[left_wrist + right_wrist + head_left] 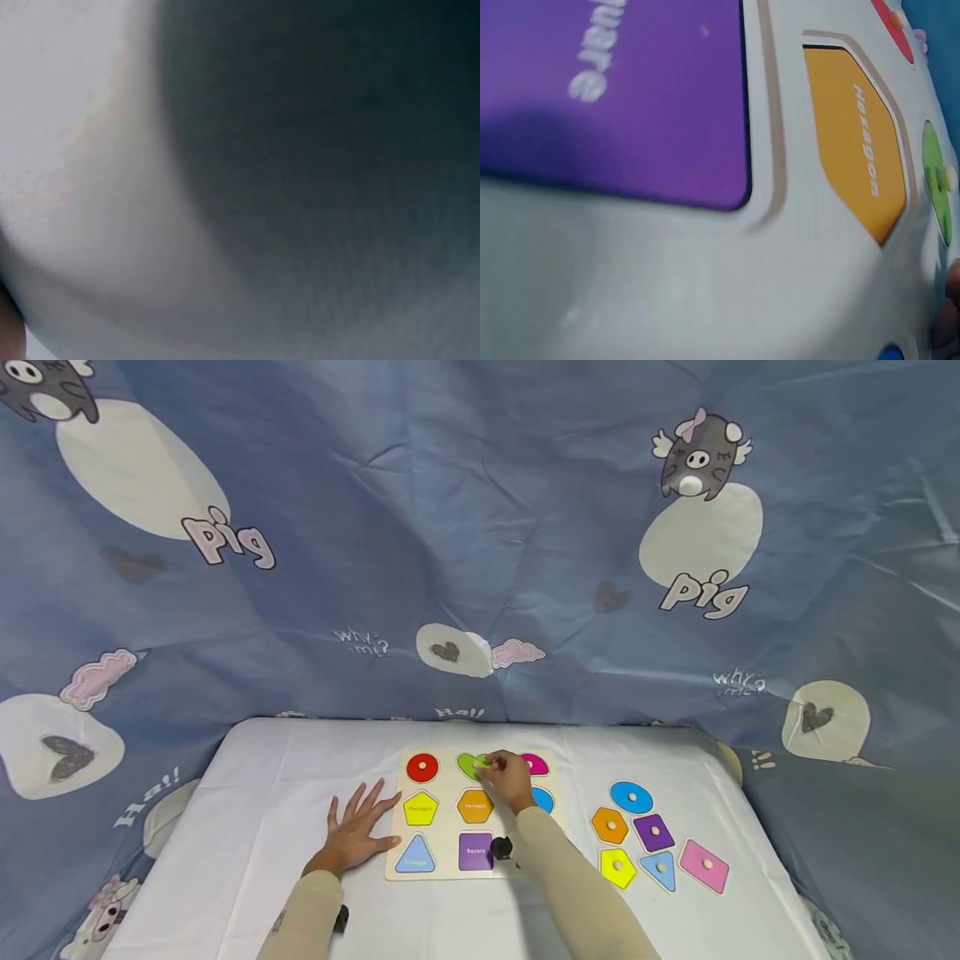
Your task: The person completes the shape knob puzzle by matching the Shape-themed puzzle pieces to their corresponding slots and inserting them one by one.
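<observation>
Guessing your left hand point(354, 833) is spread flat by the board's point(447, 787) left edge to steady it, with your right hand point(512, 781) curled at the top-middle heart point(467, 766), grip unclear.

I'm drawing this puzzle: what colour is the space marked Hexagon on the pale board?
Orange. That orange six-sided space shows best in the right wrist view.
</observation>
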`<action>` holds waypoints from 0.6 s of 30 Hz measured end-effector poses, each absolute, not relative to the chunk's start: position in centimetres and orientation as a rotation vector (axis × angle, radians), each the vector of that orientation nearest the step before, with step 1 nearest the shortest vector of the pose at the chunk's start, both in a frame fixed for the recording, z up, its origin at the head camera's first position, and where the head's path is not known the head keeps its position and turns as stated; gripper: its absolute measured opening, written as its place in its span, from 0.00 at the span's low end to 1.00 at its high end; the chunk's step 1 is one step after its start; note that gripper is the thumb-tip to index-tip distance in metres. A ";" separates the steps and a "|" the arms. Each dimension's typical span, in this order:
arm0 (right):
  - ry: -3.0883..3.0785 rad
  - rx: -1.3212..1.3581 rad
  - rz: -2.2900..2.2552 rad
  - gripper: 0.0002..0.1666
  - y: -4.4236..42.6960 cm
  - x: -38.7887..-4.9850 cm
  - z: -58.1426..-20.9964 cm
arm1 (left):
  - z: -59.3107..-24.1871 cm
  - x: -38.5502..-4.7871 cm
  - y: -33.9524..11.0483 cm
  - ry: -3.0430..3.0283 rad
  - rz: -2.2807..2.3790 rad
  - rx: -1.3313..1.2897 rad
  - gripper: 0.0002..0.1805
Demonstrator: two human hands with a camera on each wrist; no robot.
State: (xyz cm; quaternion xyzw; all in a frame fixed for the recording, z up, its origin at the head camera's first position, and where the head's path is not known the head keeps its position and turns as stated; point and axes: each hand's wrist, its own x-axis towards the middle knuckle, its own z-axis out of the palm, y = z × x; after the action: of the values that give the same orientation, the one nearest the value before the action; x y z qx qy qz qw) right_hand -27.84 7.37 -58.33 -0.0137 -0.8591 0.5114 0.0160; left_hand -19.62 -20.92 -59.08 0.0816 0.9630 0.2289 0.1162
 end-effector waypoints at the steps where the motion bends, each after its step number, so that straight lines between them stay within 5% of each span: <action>1: -2.671 -0.026 1.596 0.12 7.7 -27.6 -58.2 | -59.1 -19.7 -20.9 2.820 0.673 0.240 0.42; 18: -2.649 0.112 1.679 0.15 14.0 -23.3 -57.0 | -59.8 -20.0 -21.3 2.810 0.658 0.254 0.43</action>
State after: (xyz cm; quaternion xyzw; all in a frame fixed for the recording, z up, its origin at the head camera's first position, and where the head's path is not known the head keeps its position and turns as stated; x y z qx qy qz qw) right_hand -23.29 13.96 -56.99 0.0355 -0.8441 0.5351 0.0016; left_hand -19.98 -21.30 -59.77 0.0870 0.9627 0.2253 0.1219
